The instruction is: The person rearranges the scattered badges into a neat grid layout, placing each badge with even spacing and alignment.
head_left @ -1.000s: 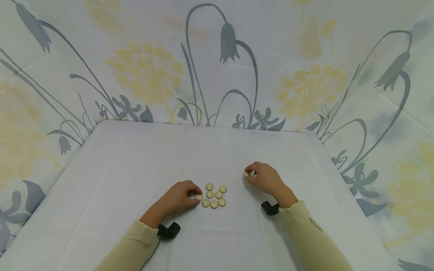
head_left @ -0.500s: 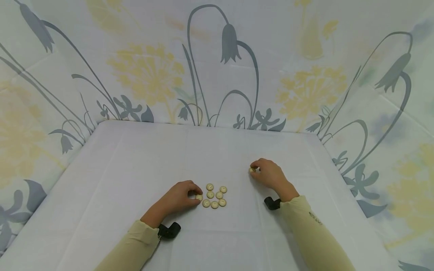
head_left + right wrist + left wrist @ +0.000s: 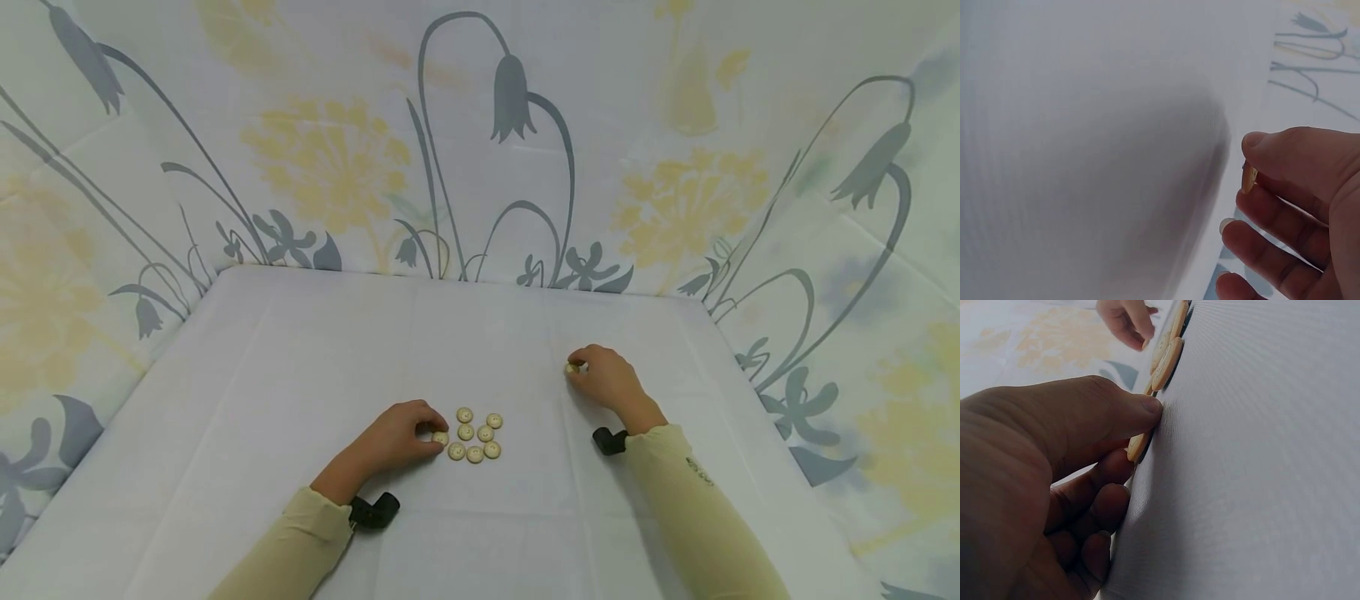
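Note:
In the head view my left hand [image 3: 393, 437] rests low at the table's middle, thumb and forefinger pinching a pale round button [image 3: 440, 437] by its edges. The left wrist view shows that button [image 3: 1137, 449] lying nearly flat on the cloth between the fingertips. Right beside it several matching cream buttons [image 3: 466, 432] lie in a loose cluster of short rows. Farther back and to the right, my right hand [image 3: 611, 382] pinches another button [image 3: 572, 368]. Seen from the right wrist, this button [image 3: 1249, 178] is edge-on between thumb and forefinger, above the cloth, other fingers loosely bent.
A white cloth [image 3: 315, 350] covers the table. Flower-printed fabric [image 3: 600, 100] rises as a wall behind it and along both sides. A black wrist camera [image 3: 375, 510] sits on the left wrist, another black camera [image 3: 609, 441] on the right.
My right hand has moved back and to the right with its button, away from the cluster. The left hand and the buttons beside it have stayed in place.

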A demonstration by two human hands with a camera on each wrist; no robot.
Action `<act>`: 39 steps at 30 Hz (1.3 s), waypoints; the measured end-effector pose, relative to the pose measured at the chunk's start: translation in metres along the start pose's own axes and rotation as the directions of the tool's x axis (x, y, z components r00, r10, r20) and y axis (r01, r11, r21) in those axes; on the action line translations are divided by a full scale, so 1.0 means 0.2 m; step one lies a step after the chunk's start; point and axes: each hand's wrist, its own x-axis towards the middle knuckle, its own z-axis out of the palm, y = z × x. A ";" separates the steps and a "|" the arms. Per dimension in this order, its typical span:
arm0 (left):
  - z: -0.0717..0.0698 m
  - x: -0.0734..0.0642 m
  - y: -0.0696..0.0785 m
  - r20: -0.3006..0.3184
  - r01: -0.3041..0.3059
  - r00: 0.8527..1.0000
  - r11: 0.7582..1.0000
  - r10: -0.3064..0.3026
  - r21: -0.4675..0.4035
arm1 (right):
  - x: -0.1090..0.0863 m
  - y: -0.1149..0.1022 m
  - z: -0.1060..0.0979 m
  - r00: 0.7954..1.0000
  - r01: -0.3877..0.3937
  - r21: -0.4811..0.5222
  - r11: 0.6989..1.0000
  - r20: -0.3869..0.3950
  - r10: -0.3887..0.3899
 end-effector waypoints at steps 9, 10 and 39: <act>-0.01 0.01 0.00 0.002 0.006 1.000 1.000 -0.006 -0.005 | 0.03 0.08 -0.02 0.999 -0.039 0.008 0.999 -0.011 0.039; -0.01 0.01 0.00 0.001 0.007 1.000 1.000 -0.007 -0.007 | 0.03 0.08 -0.03 0.999 -0.043 0.009 0.999 -0.010 0.043; -0.01 -0.01 0.01 -0.002 -0.011 1.000 1.000 0.011 -0.015 | 0.05 0.21 -0.07 0.990 -0.136 -0.025 0.990 0.033 0.137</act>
